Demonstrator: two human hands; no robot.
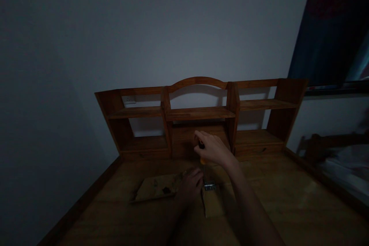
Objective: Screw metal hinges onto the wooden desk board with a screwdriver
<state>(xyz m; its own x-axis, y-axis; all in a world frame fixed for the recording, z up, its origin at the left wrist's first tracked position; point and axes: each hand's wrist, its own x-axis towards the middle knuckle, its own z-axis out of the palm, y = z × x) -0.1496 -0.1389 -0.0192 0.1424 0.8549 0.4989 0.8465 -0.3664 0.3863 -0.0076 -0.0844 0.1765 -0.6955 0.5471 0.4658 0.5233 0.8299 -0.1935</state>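
Observation:
My right hand [211,148] is wrapped round the orange and black handle of a screwdriver [203,160], held upright with its shaft pointing down. Below it, a shiny metal hinge [210,186] lies at the far end of a small pale block, apparently wood [213,203]. Close to the shaft and the hinge's left side is my left hand [190,184], its fingers bent and drawn together; dim light hides what they grip. Left of that hand lies a flat pale board [157,187] with small dark bits on it, too dim to name.
A wooden shelf unit [201,113] stands along the back of the wooden table [115,215], against the wall. Raised dark edging [325,182] borders the table's right side. A dark window or curtain [325,34] is at upper right, above blurred pale items [346,169].

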